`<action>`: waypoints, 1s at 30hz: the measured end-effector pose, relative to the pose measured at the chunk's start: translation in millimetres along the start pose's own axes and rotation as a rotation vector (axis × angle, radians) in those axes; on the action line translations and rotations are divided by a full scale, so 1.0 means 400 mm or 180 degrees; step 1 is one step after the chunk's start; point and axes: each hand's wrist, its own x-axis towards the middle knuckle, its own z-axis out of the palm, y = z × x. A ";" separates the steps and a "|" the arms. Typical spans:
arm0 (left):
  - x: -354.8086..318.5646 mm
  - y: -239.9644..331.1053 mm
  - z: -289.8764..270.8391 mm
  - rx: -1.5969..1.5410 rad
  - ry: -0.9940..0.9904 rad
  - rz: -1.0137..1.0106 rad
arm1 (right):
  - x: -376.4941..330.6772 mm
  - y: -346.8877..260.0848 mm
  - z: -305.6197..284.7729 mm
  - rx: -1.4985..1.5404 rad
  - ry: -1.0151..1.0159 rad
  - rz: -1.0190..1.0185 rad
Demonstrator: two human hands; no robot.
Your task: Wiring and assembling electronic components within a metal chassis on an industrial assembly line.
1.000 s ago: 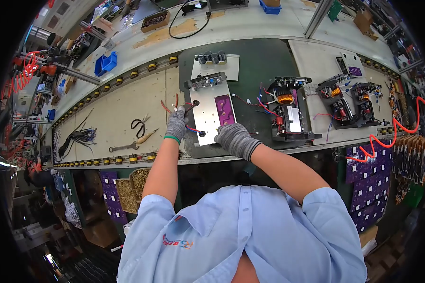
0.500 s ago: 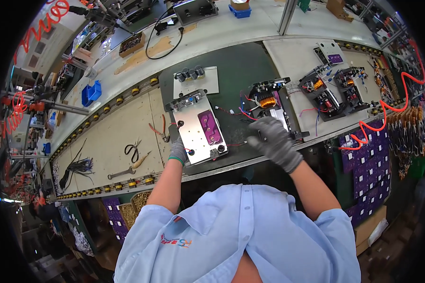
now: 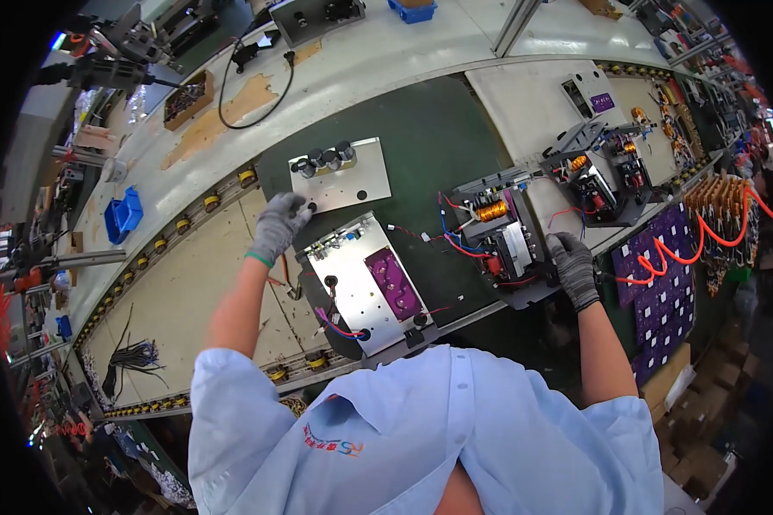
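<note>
One left hand (image 3: 279, 225), fingers half spread, visibly gripping nothing, sits just beyond the far left corner of the silver panel (image 3: 349, 296), near one capacitor plate (image 3: 343, 195) with four black capacitors (image 3: 331, 160); one right hand (image 3: 573, 266), fingers bunched, its hold impossible to tell, is well right of the panel, by one coil unit's (image 3: 514, 245) right edge; two black-framed units (image 3: 586, 182) lie farther right; open green mat (image 3: 438, 287) separates panel and coil unit.

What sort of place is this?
Probably a factory electronics assembly line, judging by the open electronic units with exposed coils, the purple circuit boards and the row of yellow rollers.
</note>
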 end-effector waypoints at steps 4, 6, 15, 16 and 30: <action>0.137 0.084 0.052 0.1441 -0.1321 0.1077 | -0.007 -0.045 -0.006 -0.0200 -0.0229 0.0349; 0.163 0.115 0.081 0.1725 -0.1439 0.1280 | -0.015 -0.067 -0.006 -0.0294 -0.0302 0.0452; 0.257 0.241 -0.049 0.2428 -0.0817 0.0424 | -0.003 -0.063 -0.001 -0.0715 -0.0604 0.0652; 0.279 0.266 -0.074 0.1900 -0.0825 0.0262 | -0.006 -0.052 0.002 -0.0724 -0.0664 0.0675; -0.009 0.744 -0.194 -0.1688 0.1619 -0.0285 | 0.029 -0.001 -0.018 -0.0628 -0.1597 -0.0736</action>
